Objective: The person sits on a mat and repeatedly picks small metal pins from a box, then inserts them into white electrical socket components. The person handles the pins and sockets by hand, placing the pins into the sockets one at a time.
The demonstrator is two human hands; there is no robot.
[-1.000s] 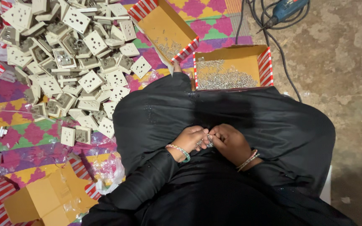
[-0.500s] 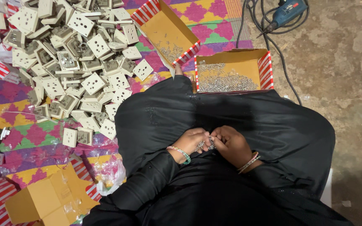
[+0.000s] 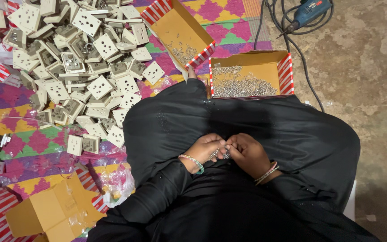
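Screws (image 3: 220, 153), small and shiny, sit pinched between the two hands, right in the person's lap on the black cloth (image 3: 247, 121). The left hand (image 3: 204, 150) curls its fingers around them, and the right hand (image 3: 247, 154) meets it, fingertips touching. How many little metal bits there are is too small to tell. A bead bracelet (image 3: 192, 161) is on the left wrist and thin bangles (image 3: 267, 172) are on the right wrist. Near the left knee lies an open cardboard box (image 3: 50, 210) beside some crinkly plastic (image 3: 117, 183). Past the knees stands a cardboard box of screws (image 3: 247, 78) with red and white stripes. Just beside it is a second tilted box (image 3: 178, 31) with a few screws. To the left, a big heap of white socket plates (image 3: 77, 67) covers the bright mat (image 3: 32, 143). Far off on the bare floor lies a blue power drill (image 3: 312, 10) with its black cord.
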